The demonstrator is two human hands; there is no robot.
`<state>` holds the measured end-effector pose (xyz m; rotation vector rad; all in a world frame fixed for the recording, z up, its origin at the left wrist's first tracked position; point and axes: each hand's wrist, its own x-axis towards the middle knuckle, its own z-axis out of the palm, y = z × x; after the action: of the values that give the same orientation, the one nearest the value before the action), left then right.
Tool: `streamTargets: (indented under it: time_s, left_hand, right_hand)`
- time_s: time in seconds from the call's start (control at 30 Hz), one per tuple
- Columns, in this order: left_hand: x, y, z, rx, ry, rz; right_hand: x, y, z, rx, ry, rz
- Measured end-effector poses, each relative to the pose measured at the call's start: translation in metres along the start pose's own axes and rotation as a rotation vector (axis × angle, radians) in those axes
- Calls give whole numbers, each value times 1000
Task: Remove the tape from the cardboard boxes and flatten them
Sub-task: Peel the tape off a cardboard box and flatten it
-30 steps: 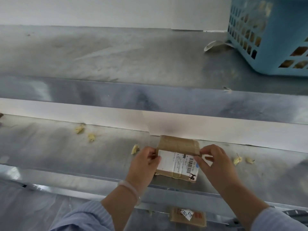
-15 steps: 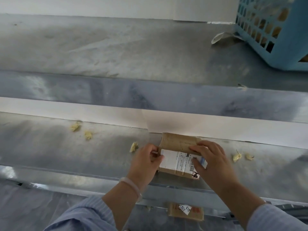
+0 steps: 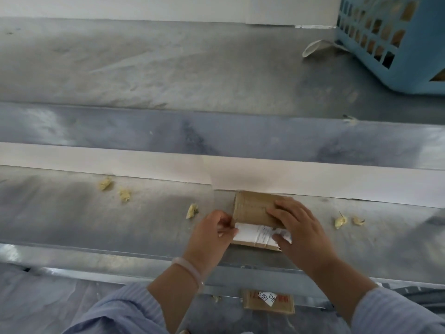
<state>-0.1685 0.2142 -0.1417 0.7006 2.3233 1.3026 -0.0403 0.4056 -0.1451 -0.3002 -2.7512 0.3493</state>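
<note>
Box [image 3: 252,209] on desk [image 3: 120,225], near front edge. Left hand [image 3: 212,235] pinches its left end at the label [image 3: 252,233]; right hand [image 3: 301,227] presses down, fingers straight. Step: probably flattening. Next: find a tape edge.

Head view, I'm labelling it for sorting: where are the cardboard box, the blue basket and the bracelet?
cardboard box [image 3: 252,208], head view, bare brown top face
blue basket [image 3: 409,73], head view, solid lower wall
bracelet [image 3: 190,268], head view, band's middle

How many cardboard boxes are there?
2: a box on the bench under the left hand and right hand, a second box below its edge. The blue basket may hide more.
</note>
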Motion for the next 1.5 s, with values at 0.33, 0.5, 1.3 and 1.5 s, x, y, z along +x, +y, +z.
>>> streamTargets:
  time_s: [0.33, 0.5, 1.3, 1.5]
  left_hand:
    - [-8, 1, 2, 42, -38, -82]
    - [-13, 8, -1, -9, 13, -46]
    - [-15, 10, 12, 142, 116, -135]
    - [-10, 17, 5, -390, -38, -455]
  right_hand:
    - [5, -17, 0, -180, 64, -21]
    - [8, -16, 12, -221, -18, -147]
    - [11, -21, 10, -238, -159, -84]
    - [11, -21, 10, -234, -157, -92]
